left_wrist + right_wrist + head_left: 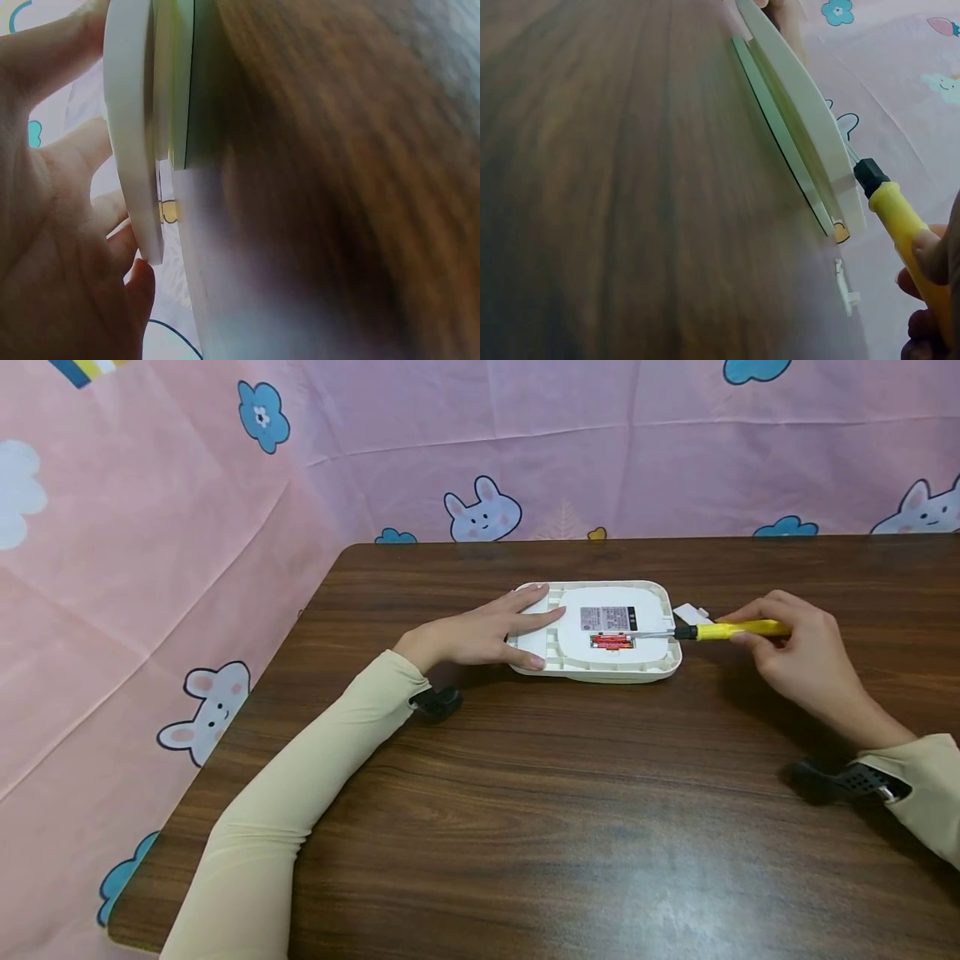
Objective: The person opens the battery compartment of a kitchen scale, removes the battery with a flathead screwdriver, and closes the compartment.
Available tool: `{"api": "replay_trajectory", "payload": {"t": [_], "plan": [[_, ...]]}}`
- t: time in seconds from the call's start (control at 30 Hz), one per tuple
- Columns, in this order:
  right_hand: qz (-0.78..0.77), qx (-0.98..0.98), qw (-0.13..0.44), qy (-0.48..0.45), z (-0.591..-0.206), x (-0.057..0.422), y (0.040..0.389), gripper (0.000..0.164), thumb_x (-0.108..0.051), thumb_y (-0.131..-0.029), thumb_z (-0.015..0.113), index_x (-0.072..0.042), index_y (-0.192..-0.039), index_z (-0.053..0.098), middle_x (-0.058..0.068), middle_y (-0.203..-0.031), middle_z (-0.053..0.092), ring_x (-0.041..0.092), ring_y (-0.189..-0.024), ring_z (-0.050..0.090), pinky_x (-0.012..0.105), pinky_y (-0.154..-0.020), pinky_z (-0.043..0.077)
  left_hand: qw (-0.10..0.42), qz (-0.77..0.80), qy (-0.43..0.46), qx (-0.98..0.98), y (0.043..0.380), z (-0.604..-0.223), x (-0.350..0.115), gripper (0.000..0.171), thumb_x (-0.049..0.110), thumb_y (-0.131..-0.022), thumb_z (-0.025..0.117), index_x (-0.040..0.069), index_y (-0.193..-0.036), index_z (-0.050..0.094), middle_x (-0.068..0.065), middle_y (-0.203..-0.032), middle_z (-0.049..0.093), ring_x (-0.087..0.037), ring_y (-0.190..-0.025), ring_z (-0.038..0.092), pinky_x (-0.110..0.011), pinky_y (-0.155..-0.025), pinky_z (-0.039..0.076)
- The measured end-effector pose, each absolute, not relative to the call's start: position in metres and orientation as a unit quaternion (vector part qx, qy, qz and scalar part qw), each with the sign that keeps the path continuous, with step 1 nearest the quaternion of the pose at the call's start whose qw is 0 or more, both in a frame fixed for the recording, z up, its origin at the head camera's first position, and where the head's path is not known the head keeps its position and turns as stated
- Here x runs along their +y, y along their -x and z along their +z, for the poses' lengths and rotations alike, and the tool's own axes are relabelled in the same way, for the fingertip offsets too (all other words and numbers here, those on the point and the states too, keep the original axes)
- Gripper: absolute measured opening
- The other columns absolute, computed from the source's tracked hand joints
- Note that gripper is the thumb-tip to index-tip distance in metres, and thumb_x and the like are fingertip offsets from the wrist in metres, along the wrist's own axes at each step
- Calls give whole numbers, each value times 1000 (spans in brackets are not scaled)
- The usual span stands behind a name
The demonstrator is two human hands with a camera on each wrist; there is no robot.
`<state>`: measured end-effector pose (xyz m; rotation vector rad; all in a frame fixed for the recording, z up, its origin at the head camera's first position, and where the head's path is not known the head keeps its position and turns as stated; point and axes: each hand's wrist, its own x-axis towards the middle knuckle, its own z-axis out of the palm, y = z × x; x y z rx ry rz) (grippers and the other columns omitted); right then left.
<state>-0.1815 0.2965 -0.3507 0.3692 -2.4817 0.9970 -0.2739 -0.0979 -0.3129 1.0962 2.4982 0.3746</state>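
A white, flat device with rounded corners (652,595) lies on the brown table, its underside up. Two red batteries (612,642) sit in its small compartment, below a printed grey label (603,618). My left hand (498,631) rests on the device's left end with fingers spread. In the left wrist view, the fingers reach over the white casing (129,112). My right hand (802,647) pinches the yellow handle of a screwdriver (738,629). Its metal shaft extends leftward to the batteries; whether the tip touches them cannot be told. The right wrist view shows the screwdriver's black collar (870,176) beside the casing.
A small white cover piece (692,614) lies on the table just right of the device, behind the screwdriver. The wooden tabletop (525,827) reaches back to a pink patterned cloth (555,443). Dark wrist straps (438,703) are on both arms.
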Motion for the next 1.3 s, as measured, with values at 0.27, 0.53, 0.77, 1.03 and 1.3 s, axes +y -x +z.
{"api": "replay_trajectory", "payload": {"t": [0.27, 0.53, 0.77, 1.03, 1.3], "plan": [[357, -896, 224, -136, -349, 294, 182, 20, 5, -92, 73, -5, -108, 82, -35, -97, 56, -5, -86, 50, 13, -73, 36, 194, 131, -389, 891, 274, -311, -99, 88, 58, -100, 63, 37, -170, 13, 1, -180, -13, -22, -166, -16, -51, -134, 4], [379, -903, 176, -94, -359, 298, 185, 16, -1, -97, 74, -3, -112, 77, -20, -105, 67, -6, -93, 52, 9, -79, 37, 196, 122, -389, 892, 276, -311, -98, 88, 59, -100, 62, 38, -170, 12, 2, -179, -15, -21, -166, -16, -51, -134, 4], [394, -892, 199, -100, -358, 299, 183, 18, -3, -97, 74, -3, -114, 79, -39, -101, 57, -8, -94, 52, 10, -79, 36, 196, 121, -387, 893, 276, -310, -97, 89, 61, -100, 62, 40, -169, 11, 4, -179, -15, -19, -166, -16, -52, -134, 5], [363, -875, 284, -149, -349, 302, 178, 22, 7, -91, 77, -2, -110, 81, -34, -99, 57, -5, -82, 49, 8, -68, 36, 197, 128, -390, 890, 275, -311, -96, 88, 61, -100, 62, 40, -170, 12, 4, -179, -14, -21, -166, -15, -53, -134, 5], [301, -880, 301, -212, -340, 299, 177, 28, 14, -84, 78, -3, -106, 83, -17, -95, 60, -5, -78, 44, 7, -65, 34, 199, 131, -386, 891, 275, -313, -98, 89, 61, -99, 63, 41, -169, 12, 6, -179, -15, -18, -166, -17, -51, -134, 5]]}}
